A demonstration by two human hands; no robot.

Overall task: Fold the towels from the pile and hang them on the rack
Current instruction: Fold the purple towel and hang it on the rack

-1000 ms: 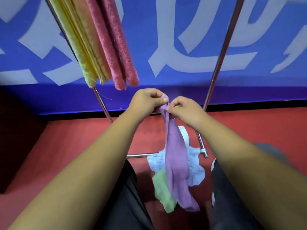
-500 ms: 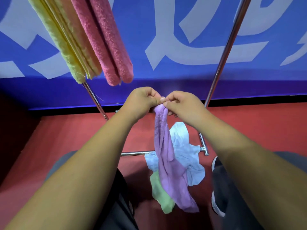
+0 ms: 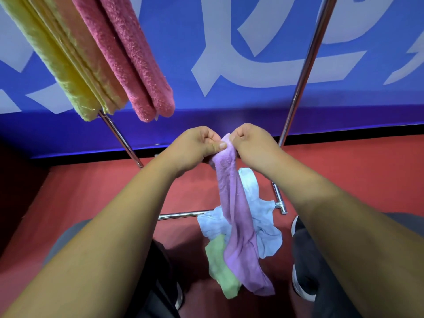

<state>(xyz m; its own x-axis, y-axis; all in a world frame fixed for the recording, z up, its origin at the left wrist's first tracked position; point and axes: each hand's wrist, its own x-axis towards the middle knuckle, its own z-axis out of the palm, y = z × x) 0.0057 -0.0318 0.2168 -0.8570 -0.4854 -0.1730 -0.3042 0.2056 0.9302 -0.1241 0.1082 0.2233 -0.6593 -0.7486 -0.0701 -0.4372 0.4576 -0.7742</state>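
Observation:
A purple towel hangs bunched and long from both of my hands in the middle of the view. My left hand pinches its top edge between thumb and fingers. My right hand grips the same top edge right beside it. Below on the red floor lies the pile: a pale blue towel and a green towel. A yellow towel, an orange towel and a pink towel hang folded on the rack at upper left.
The rack's chrome uprights slant up on both sides, with its base bar on the floor beneath my hands. A blue wall with white lettering stands behind. My legs and shoes flank the pile.
My hands have shifted along the purple towel's top edge and stay close together. The view has moved nearer to the rack; the towel hangs a little lower.

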